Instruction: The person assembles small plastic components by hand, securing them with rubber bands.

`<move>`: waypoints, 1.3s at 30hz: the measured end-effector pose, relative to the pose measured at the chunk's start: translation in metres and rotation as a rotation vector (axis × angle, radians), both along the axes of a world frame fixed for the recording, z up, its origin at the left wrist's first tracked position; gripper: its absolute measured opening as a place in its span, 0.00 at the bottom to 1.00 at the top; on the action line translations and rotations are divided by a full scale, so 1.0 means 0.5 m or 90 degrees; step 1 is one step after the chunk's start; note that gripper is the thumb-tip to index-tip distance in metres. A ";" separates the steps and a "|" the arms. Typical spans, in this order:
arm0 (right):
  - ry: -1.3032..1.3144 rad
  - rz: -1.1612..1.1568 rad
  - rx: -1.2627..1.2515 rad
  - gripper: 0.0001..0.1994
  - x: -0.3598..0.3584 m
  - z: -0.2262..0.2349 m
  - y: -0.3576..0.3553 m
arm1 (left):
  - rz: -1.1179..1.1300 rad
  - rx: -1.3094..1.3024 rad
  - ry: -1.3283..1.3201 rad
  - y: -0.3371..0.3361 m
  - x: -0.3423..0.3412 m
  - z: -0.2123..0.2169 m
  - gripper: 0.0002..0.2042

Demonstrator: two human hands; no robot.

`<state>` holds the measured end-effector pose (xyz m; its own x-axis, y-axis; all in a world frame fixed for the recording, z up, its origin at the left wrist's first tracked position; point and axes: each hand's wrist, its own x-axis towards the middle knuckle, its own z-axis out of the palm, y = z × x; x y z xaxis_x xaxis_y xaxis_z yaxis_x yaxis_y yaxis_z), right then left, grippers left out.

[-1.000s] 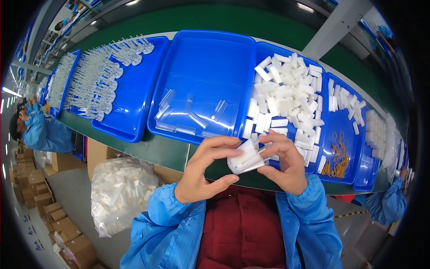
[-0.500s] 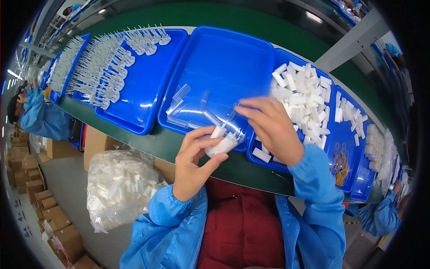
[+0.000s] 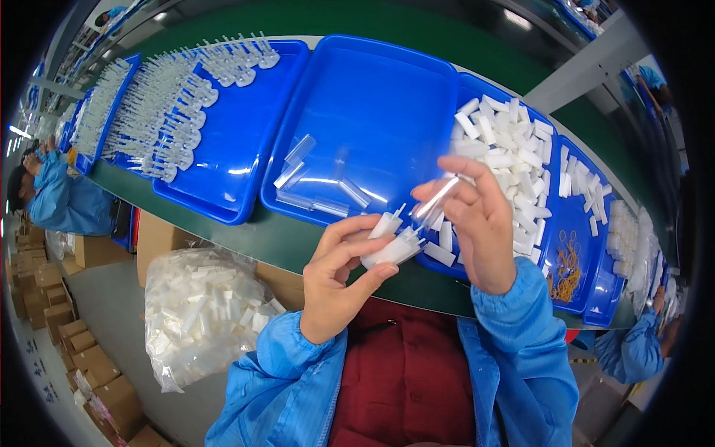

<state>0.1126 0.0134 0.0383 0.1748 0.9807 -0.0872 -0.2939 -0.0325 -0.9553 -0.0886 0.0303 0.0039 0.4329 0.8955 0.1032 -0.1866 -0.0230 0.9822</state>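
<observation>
My left hand (image 3: 331,287) is closed around a clear part carrying white foam-like cylinders (image 3: 395,249), with thin clear pins sticking out toward the upper right. Just right of it, my right hand (image 3: 484,231) pinches a clear plastic tube (image 3: 436,205), tilted and slightly blurred, its lower end close to the pins. Behind both hands lies a blue tray (image 3: 365,104); several loose clear tubes (image 3: 351,194) rest in its near part. Part of the held white pieces is hidden by my left fingers.
Clear pronged parts (image 3: 160,112) fill trays at the left. To the right, a tray holds piled white cylinders (image 3: 514,149), and another has yellow rubber bands (image 3: 567,272). A bag of white pieces (image 3: 205,316) stands below the green bench. Co-workers (image 3: 63,190) sit at both sides.
My right hand has come up and back from the tray's near edge and now shows a clear tube in its fingers. My left hand has shifted slightly right with the white cylinders.
</observation>
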 end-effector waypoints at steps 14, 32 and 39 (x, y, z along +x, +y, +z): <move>0.118 -0.046 0.118 0.18 0.002 -0.070 -0.079 | -0.012 -0.032 -0.007 -0.013 0.049 -0.006 0.13; -0.079 -0.083 0.153 0.16 -0.004 -0.092 -0.130 | 0.010 0.066 0.108 -0.020 0.060 -0.005 0.09; -0.088 -0.106 0.148 0.15 -0.007 -0.105 -0.145 | 0.015 0.142 0.226 -0.024 0.065 -0.001 0.08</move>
